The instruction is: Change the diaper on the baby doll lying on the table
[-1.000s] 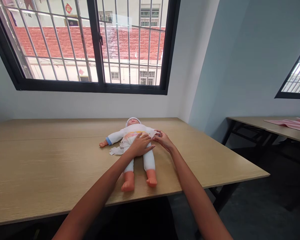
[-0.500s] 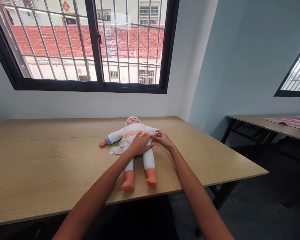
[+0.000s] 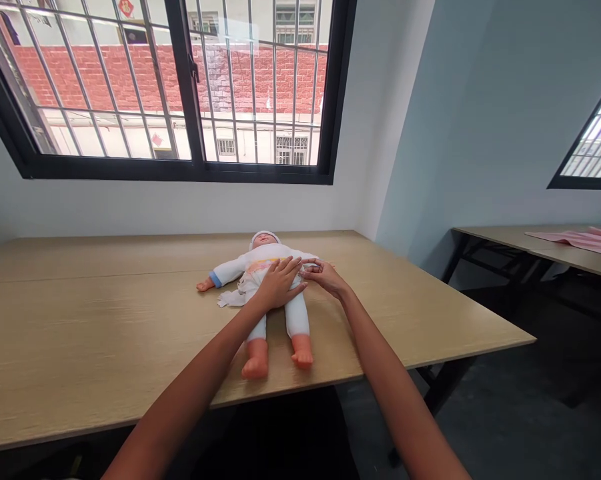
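A baby doll [image 3: 295, 313] in a white outfit and cap lies on its back, feet toward me. Around its waist is a white diaper [image 3: 250, 283] with an orange-yellow front edge; one crumpled side wing [image 3: 232, 299] is spread on the table at the left. My left hand [image 3: 279, 283] lies flat on the diaper's front, fingers stretched out. My right hand [image 3: 324, 277] is at the doll's hip on the right, thumb and fingers pinched at the diaper's other side. The fingers partly hide what they hold there.
The doll rests on a light wooden table [image 3: 105, 333], whose front edge is close to me. A barred window [image 3: 195, 170] is in the wall behind. To the right, another table [image 3: 520, 247] carries a pink striped cloth [image 3: 580, 240].
My right fingers have brought the pale diaper wing inward across the hip, and it is now mostly hidden. My left fingers lie flatter and straighter on the front. The view has shifted slightly.
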Available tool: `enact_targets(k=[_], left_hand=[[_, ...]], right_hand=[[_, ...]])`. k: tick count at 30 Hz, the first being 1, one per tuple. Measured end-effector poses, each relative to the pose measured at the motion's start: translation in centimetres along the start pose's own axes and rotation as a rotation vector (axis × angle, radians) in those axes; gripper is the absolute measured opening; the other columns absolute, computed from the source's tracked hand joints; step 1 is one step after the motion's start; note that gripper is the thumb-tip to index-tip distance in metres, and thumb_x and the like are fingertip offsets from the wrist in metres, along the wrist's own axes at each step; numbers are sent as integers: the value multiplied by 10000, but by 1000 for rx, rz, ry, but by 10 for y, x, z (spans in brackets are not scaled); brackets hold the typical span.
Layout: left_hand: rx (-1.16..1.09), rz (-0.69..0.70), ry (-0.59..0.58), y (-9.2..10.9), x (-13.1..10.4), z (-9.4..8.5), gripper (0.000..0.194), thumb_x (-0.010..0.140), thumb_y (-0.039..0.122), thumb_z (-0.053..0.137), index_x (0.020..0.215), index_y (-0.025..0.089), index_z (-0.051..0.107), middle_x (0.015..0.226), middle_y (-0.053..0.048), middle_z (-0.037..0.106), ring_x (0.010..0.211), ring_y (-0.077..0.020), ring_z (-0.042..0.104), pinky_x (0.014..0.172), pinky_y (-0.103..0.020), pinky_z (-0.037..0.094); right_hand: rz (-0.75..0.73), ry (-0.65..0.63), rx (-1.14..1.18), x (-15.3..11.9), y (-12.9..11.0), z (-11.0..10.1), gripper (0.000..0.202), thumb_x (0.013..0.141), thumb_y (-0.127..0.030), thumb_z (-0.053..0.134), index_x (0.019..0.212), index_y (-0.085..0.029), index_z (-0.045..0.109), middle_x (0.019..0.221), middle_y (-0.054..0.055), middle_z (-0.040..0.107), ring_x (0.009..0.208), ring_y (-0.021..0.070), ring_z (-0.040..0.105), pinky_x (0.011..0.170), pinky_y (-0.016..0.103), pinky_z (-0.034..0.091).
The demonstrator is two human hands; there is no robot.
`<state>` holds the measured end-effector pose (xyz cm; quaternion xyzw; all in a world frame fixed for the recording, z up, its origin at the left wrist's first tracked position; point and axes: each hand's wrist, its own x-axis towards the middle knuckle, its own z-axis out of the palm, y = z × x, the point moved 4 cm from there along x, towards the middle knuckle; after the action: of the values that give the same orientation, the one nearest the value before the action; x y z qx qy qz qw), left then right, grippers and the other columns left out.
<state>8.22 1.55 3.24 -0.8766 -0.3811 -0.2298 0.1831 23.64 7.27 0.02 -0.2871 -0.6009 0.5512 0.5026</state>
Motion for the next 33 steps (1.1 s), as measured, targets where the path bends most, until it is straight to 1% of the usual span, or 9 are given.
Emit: enact_targets(k=[4, 6, 8, 12, 15, 19, 23, 27, 33], left_hand=[[21, -22, 11, -1, 0, 2, 541, 982, 487, 350, 1401, 167, 472, 1448, -127, 528, 1398, -283, 399, 1174, -481, 260], [27, -29, 4, -2, 0, 2, 547, 977, 486, 364, 1387, 144, 485, 1458, -142, 514, 1393, -289, 403, 1170, -480, 267], [22, -31, -4, -2, 1, 2, 547, 973, 470, 384, 1398, 137, 472, 1496, -148, 467, 1398, -291, 394, 1165, -482, 276], [-10, -2, -3, 1, 1, -3, 527, 977, 441, 388, 1464, 240, 395, 1569, -86, 370, 1419, -276, 367, 1153, -490, 295], [-18, 9, -8, 2, 0, -4, 485, 982, 436, 377, 1431, 265, 439, 1571, -72, 368, 1422, -281, 361, 1150, -502, 295], [-29, 7, 0, 2, 1, -4, 442, 980, 432, 382, 1364, 246, 495, 1560, -81, 385, 1405, -279, 381, 1154, -505, 291], [-33, -9, 3, 2, 1, -5, 413, 970, 423, 402, 1301, 206, 520, 1540, -119, 406, 1390, -283, 394, 1143, -504, 310], [-6, -26, 2, 1, 1, -5, 371, 958, 427, 437, 1185, 167, 572, 1499, -159, 445, 1386, -292, 399, 1135, -477, 328], [27, -26, 17, 0, 0, -4, 365, 959, 445, 433, 1128, 161, 589, 1451, -170, 486, 1338, -296, 445, 1109, -465, 357]], right_hand=[[15, -30, -14, -2, -2, -1, 537, 604, -270, 870, 1097, -191, 673, 833, 11, 724, 829, 138, 669, 772, 264, 540], [14, -34, -11, -3, -3, -1, 521, 619, -274, 862, 1101, -191, 679, 846, 17, 724, 815, 133, 663, 769, 263, 542], [14, -44, -9, -3, -4, -1, 508, 629, -278, 855, 1099, -188, 684, 858, 23, 726, 804, 132, 659, 763, 261, 542], [18, -36, -11, -4, -4, -1, 486, 620, -264, 852, 1074, -190, 694, 871, 19, 729, 813, 139, 659, 773, 266, 542], [25, -14, -10, -4, -4, -1, 488, 605, -237, 854, 1064, -191, 693, 869, 17, 734, 834, 149, 669, 785, 274, 545], [29, -5, -4, -2, -2, 0, 489, 594, -227, 862, 1050, -191, 689, 869, 26, 740, 853, 160, 679, 760, 270, 553], [27, 29, 17, -2, -1, 0, 484, 596, -265, 873, 1033, -183, 681, 855, 22, 740, 812, 141, 676, 750, 257, 553], [27, 49, 67, -2, -1, 0, 464, 592, -283, 881, 992, -183, 668, 814, 9, 725, 779, 129, 671, 791, 276, 563], [63, 121, 120, 0, 1, -4, 432, 569, -222, 874, 926, -187, 633, 757, -2, 702, 742, 137, 665, 806, 307, 573]])
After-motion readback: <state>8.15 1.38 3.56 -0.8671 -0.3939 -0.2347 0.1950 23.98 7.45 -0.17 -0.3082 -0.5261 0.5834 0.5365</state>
